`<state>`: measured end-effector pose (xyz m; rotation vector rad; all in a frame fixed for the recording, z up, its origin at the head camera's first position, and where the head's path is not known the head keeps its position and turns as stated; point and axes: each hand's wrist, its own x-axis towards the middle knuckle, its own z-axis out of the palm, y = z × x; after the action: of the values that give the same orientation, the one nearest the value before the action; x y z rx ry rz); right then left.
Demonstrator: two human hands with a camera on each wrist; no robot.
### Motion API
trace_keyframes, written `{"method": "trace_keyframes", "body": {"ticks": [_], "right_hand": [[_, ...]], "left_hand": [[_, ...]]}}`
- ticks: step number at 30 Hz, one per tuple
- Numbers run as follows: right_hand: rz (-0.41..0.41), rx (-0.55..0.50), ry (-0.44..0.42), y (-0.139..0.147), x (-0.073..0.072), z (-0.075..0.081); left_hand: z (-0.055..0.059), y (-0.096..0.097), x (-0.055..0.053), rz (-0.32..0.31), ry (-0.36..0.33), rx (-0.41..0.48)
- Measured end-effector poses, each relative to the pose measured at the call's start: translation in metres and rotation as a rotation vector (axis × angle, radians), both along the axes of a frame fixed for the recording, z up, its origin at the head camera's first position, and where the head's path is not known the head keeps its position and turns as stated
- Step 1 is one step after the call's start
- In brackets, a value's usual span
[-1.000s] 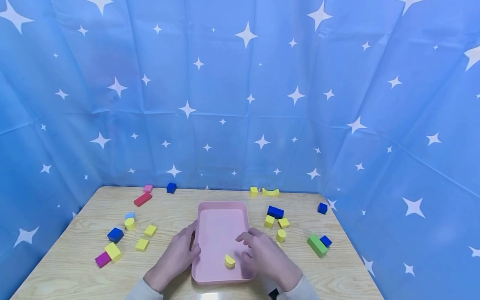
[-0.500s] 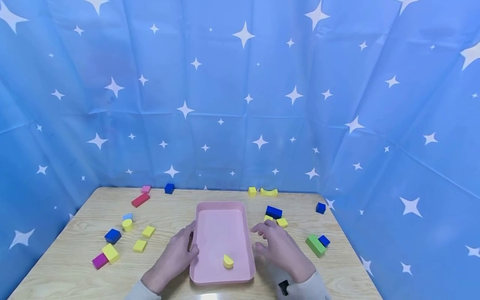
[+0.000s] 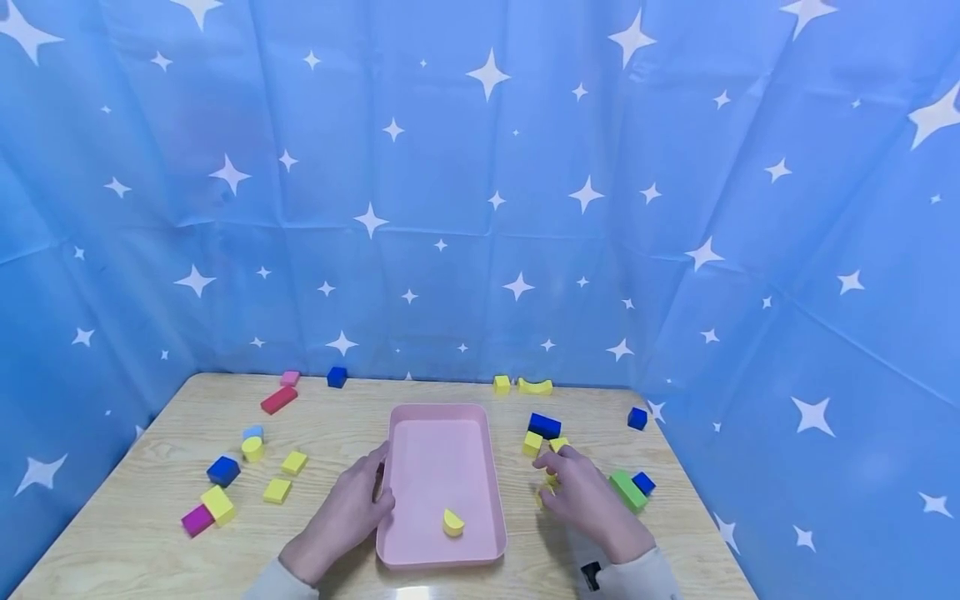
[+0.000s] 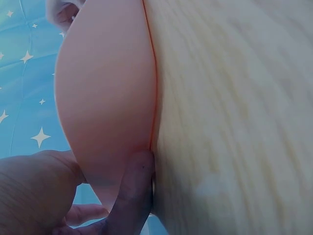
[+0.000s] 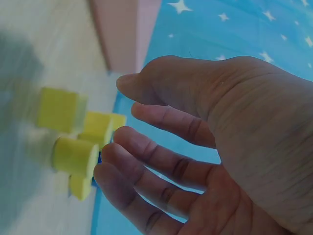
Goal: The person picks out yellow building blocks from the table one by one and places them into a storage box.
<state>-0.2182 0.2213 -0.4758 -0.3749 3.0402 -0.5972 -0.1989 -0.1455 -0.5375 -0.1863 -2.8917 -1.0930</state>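
Observation:
A pink tray (image 3: 442,467) stands mid-table with a yellow half-round block (image 3: 453,523) lying inside near its front. My left hand (image 3: 345,510) holds the tray's left side; in the left wrist view a fingertip rests low on the outer wall, close to the tabletop. To the tray's right, my right hand (image 3: 592,504) hovers over a small group of yellow blocks, partly covering them. Its fingers are loosely bent and spread, with nothing between them. The right wrist view shows a yellow cylinder (image 5: 73,155), a yellow square block (image 5: 57,108) and a yellow cube (image 5: 95,126) beyond the fingertips.
Right of the right hand lie a green block (image 3: 627,491) and a blue cube (image 3: 643,483). A long blue block (image 3: 545,426) sits behind it. Several blocks are scattered on the left, including a red one (image 3: 279,400). A starry blue curtain (image 3: 442,192) encloses the table.
My right hand has moved from over the tray's right edge out to the right, above the yellow blocks. The left hand stays at the tray, and the half-round block stays inside.

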Motion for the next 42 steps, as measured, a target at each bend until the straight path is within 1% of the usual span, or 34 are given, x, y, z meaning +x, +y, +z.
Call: {"method": "trace_keyframes", "body": {"ticks": [4,10,13,15,23,29,35,42], "right_hand": [[0.007,0.005,-0.018,0.006,0.001,-0.005],[0.078,0.049,-0.045,0.006,0.002,-0.013],[0.105,0.07,-0.028,0.005,0.002,-0.016],[0.116,0.073,-0.024,0.004,0.002,-0.017],[0.142,0.057,-0.053,0.004,-0.001,-0.021],[0.168,0.036,-0.047,0.006,-0.003,-0.024],[0.177,0.036,-0.03,0.004,-0.004,-0.025],[0.195,0.034,0.039,0.0,-0.002,-0.025]], "left_hand": [[0.001,-0.001,-0.001,-0.005,-0.005,0.003],[0.001,-0.001,-0.001,-0.005,-0.012,0.006],[0.0,-0.001,-0.001,-0.005,-0.011,0.012],[0.0,-0.001,0.0,-0.004,-0.011,0.017],[0.0,0.004,-0.002,-0.001,-0.056,0.007],[0.005,0.004,-0.004,-0.016,-0.05,-0.013],[0.008,0.002,-0.005,-0.018,-0.059,-0.008],[0.006,-0.001,-0.004,-0.021,-0.055,-0.009]]}}
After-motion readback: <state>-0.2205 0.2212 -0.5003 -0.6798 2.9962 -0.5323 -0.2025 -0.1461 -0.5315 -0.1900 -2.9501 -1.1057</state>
